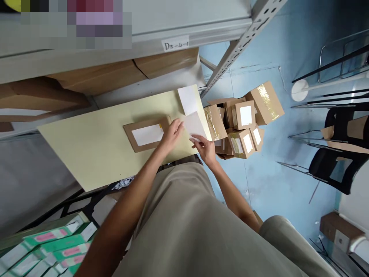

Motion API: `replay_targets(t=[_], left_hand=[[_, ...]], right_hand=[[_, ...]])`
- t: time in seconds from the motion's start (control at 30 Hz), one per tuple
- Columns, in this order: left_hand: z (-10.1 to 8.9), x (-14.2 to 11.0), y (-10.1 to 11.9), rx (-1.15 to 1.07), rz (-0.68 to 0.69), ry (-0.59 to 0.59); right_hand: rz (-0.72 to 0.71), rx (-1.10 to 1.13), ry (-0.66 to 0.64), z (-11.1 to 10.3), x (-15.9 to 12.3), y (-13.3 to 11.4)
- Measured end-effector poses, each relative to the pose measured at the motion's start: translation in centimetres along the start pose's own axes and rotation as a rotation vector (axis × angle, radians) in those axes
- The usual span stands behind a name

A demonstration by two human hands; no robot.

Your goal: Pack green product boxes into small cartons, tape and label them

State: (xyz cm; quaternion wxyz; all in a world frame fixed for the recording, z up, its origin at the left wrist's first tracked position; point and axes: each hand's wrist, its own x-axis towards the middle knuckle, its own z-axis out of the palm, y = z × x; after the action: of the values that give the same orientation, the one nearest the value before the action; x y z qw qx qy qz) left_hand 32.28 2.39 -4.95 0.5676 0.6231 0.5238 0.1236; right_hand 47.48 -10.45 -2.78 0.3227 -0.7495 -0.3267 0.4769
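Note:
A brown cardboard box (pixel 129 132) with a white label (pixel 148 135) on top lies flat on the pale yellow table (pixel 95 154). My left hand (pixel 172 134) is beside the box's right end, its fingers drawn together near the left edge of a white paper sheet (pixel 193 124). Whether those fingers grip anything is too small to make out. At the sheet's lower edge, my right hand (pixel 205 148) pinches the paper between thumb and fingers. A second white sheet (pixel 187 99) lies just beyond it, at the table's far right corner.
Several taped cardboard boxes (pixel 242 115) are piled on the blue floor right of the table. A metal shelf (pixel 201 34) with large cartons (pixel 109 75) runs along the back. Green-and-white boxes (pixel 54 246) are stacked lower left. Black chairs (pixel 331 165) stand at the right.

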Motion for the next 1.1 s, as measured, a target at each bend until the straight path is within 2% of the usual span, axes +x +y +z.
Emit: replay_targets(t=[0.07, 0.13, 0.23, 0.3, 0.37, 0.43, 0.53, 0.63, 0.73, 0.87, 0.97, 1.1], left_hand=[[-1.4, -4.2, -0.4, -0.204, -0.066, 0.037], [-2.9, -7.7, -0.7, -0.296, -0.033, 0.085], [-5.4, -11.3, -0.9, -0.309, 0.071, 0.117], [-7.2, -12.8, -1.0, -0.262, 0.089, 0.133], [-9.0, -14.0, -1.3, -0.205, 0.077, 0.163], [-10.5, -15.2, -1.6, -0.175, 0.075, 0.186], [-12.5, -16.8, -2.1, -0.116, 0.137, 0.216], [-14.2, -18.4, -2.7, -0.036, 0.243, 0.303], [-15.6, -19.6, -3.7, -0.144, 0.277, 0.340], [-17.1, -21.0, -5.3, -0.390, 0.137, 0.255], [-18.0, -21.9, -5.8, -0.463, 0.101, 0.256], [-18.7, -22.8, -5.3, -0.500, 0.091, 0.287]], right_hand=[[0.005, 0.127, -0.039, 1.4, -0.6, -1.2], [0.007, 0.249, -0.091, 3.0, -1.4, -2.3], [0.003, 0.361, -0.183, 5.2, -2.9, -4.5], [0.010, 0.390, -0.270, 6.4, -4.2, -6.2], [0.009, 0.390, -0.357, 7.3, -5.4, -8.0], [-0.016, 0.372, -0.384, 8.1, -6.4, -9.7], [-0.051, 0.316, -0.314, 9.4, -7.7, -11.8], [-0.038, 0.252, -0.236, 10.5, -8.5, -13.5], [-0.038, 0.219, -0.189, 10.9, -9.3, -14.7], [-0.076, 0.172, -0.144, 10.9, -10.1, -15.9], [-0.087, 0.144, -0.238, 11.2, -10.7, -16.4], [-0.125, 0.112, -0.360, 12.1, -11.6, -16.5]])
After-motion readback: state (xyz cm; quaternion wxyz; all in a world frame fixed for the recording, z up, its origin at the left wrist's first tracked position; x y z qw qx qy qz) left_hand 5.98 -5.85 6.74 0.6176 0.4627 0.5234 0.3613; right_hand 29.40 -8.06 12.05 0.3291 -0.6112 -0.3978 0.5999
